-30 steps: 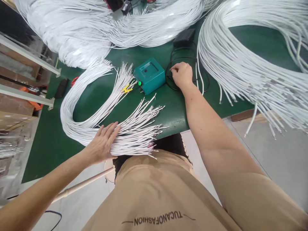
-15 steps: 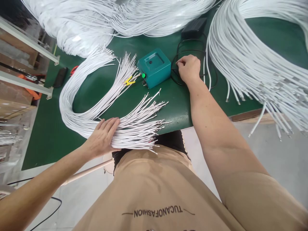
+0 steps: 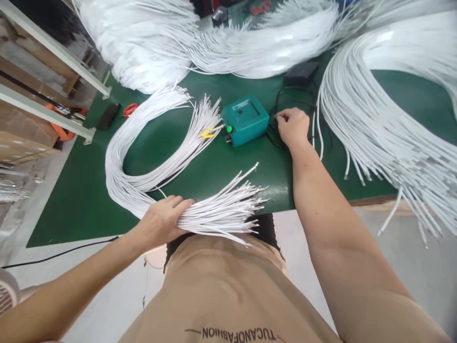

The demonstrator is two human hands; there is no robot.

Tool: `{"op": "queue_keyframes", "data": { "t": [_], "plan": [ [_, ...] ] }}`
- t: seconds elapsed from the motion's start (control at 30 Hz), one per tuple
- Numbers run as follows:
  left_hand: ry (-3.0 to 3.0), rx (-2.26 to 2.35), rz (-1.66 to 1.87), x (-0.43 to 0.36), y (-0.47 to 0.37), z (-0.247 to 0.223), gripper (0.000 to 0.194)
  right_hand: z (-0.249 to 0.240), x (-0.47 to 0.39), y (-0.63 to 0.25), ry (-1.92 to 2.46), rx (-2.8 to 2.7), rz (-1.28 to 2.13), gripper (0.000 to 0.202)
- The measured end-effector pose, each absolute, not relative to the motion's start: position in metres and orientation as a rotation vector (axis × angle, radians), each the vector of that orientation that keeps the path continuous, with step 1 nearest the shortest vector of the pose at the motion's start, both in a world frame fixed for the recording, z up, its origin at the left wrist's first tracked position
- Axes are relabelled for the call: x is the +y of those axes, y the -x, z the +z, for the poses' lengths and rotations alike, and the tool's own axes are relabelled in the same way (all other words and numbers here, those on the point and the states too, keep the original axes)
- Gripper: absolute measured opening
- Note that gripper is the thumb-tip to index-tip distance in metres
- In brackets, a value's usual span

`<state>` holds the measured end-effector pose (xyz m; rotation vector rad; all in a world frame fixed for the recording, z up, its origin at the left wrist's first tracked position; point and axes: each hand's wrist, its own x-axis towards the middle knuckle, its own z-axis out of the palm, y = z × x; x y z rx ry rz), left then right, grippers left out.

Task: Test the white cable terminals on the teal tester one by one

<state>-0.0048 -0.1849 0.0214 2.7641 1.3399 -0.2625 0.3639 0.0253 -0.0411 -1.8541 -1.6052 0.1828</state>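
Note:
A bundle of thin white cables (image 3: 221, 209) curves in a C on the green table, its near ends fanned toward the table's front edge. My left hand (image 3: 166, 214) is closed over this bundle, with the thumb side hidden under the cables. The bundle's other ends lie by a teal box (image 3: 246, 119) with a green button, where a yellow clip (image 3: 207, 133) sits on them. To the right of the box, my right hand (image 3: 293, 125) rests with its fingers curled and pressed together near a black cord. What its fingertips hold, if anything, is hidden.
Large heaps of white cables (image 3: 271, 47) cover the back of the green table (image 3: 82, 200). Another thick bundle (image 3: 385, 124) overhangs the front edge at right. A black adapter (image 3: 302, 74), red-handled scissors (image 3: 130, 109) and a dark object (image 3: 108, 116) lie about; metal bars (image 3: 46, 107) stand at left.
The camera view has shifted, so the table sits lower and further right. My left hand has closed more around the cables, gathering their near ends tighter. My right hand stays by the box.

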Motion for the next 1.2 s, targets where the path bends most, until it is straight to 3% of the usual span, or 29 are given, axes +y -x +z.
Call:
{"op": "queue_keyframes", "data": {
  "t": [0.07, 0.2, 0.27, 0.37, 0.53, 0.63, 0.83, 0.9, 1.1, 1.2],
  "plan": [
    [-2.693, 1.386, -0.261, -0.188, -0.012, 0.021, 0.056, -0.041, 0.026, -0.365, 1.855, -1.595, 0.157, 0.023],
    [-2.563, 1.312, -0.162, -0.171, -0.018, 0.034, 0.1, -0.04, 0.025, -0.368, 1.842, -1.58, 0.149, 0.023],
    [-2.421, 1.281, -0.079, -0.149, -0.004, 0.044, 0.092, -0.039, 0.024, -0.369, 1.84, -1.564, 0.17, 0.023],
    [-2.301, 1.68, 0.1, -0.107, 0.019, 0.048, 0.072, -0.038, 0.024, -0.37, 1.829, -1.579, 0.153, 0.024],
    [-2.193, 1.84, -0.073, -0.061, 0.025, 0.024, 0.097, -0.038, 0.024, -0.372, 1.812, -1.624, 0.121, 0.028],
    [-2.142, 1.766, -0.028, -0.051, 0.023, 0.021, 0.087, -0.038, 0.024, -0.374, 1.797, -1.637, 0.125, 0.029],
    [-2.216, 1.754, -0.289, -0.039, 0.025, 0.032, 0.026, -0.041, 0.025, -0.377, 1.782, -1.624, 0.146, 0.03],
    [-2.308, 1.834, -0.353, -0.034, 0.019, 0.029, 0.021, -0.042, 0.025, -0.377, 1.785, -1.622, 0.152, 0.03],
    [-2.224, 1.86, -0.305, -0.015, 0.012, 0.02, 0.039, -0.04, 0.025, -0.378, 1.78, -1.636, 0.158, 0.032],
    [-2.141, 1.883, -0.238, -0.006, 0.018, 0.025, 0.027, -0.039, 0.026, -0.378, 1.775, -1.634, 0.16, 0.032]
  ]
}}
